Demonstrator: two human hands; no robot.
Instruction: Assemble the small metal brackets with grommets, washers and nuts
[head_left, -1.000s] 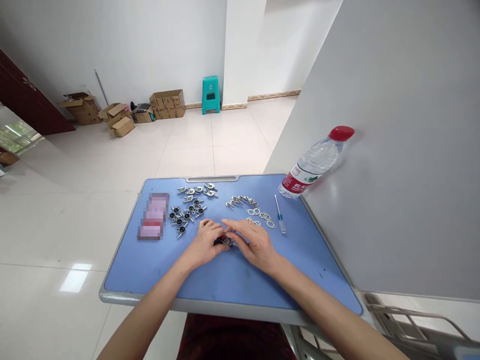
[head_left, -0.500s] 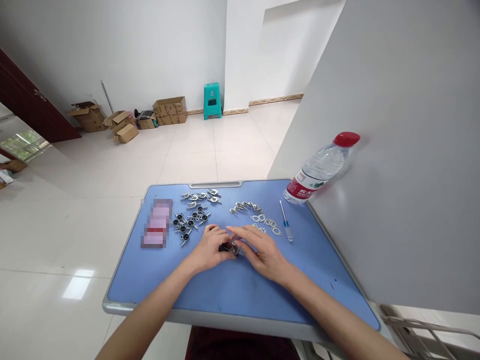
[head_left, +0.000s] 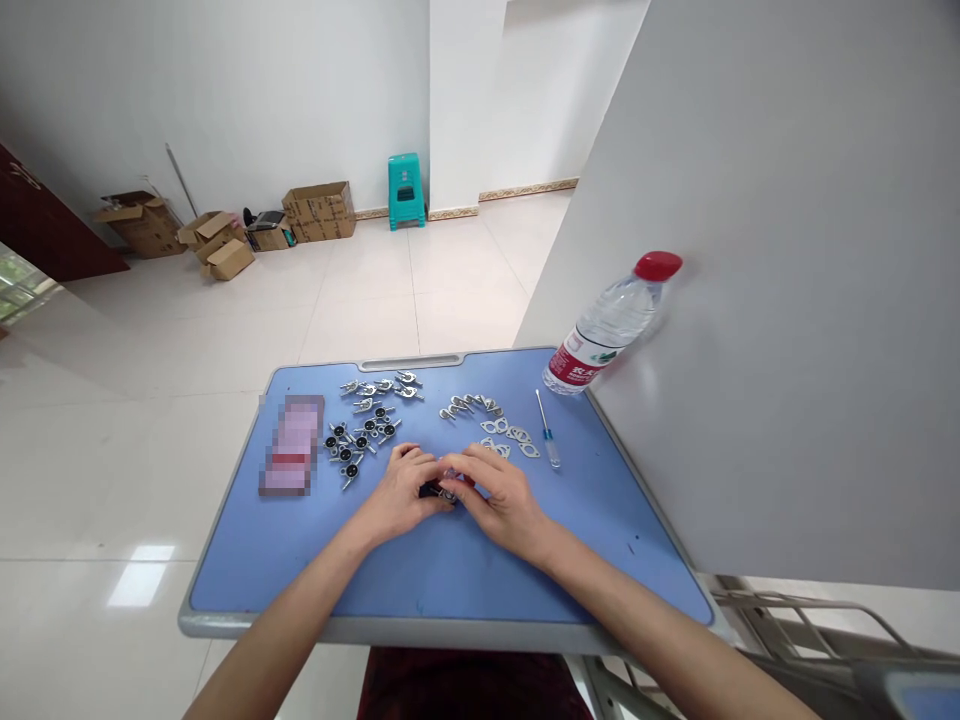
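Observation:
My left hand (head_left: 403, 493) is closed around a small metal fitting (head_left: 448, 495) with a dark part, close to the middle of the blue table. My right hand (head_left: 504, 492) meets it from the other side, thumb and fingers pinched over the fitting's top; a small clear piece seems to show between the fingertips, mostly hidden. Left of the hands lie several black-centred metal fittings (head_left: 362, 441), with several silver fittings (head_left: 385, 386) behind them. Beyond my right hand are flat oval plates (head_left: 517, 434) with holes and a curved row of small metal pieces (head_left: 474, 402).
A screwdriver (head_left: 548, 440) with a clear-blue handle lies at the right. Behind it a red-capped water bottle (head_left: 604, 335) stands by the grey partition (head_left: 810, 300). A blurred pinkish box (head_left: 292, 447) is on the left of the blue table (head_left: 480, 580). Cartons (head_left: 319, 212) and a teal stool (head_left: 406, 192) stand by the wall.
The whole view has shifted, so the table and things appear a little further left and higher. Both hands stay together at the fitting, with the right fingers slightly more closed over it.

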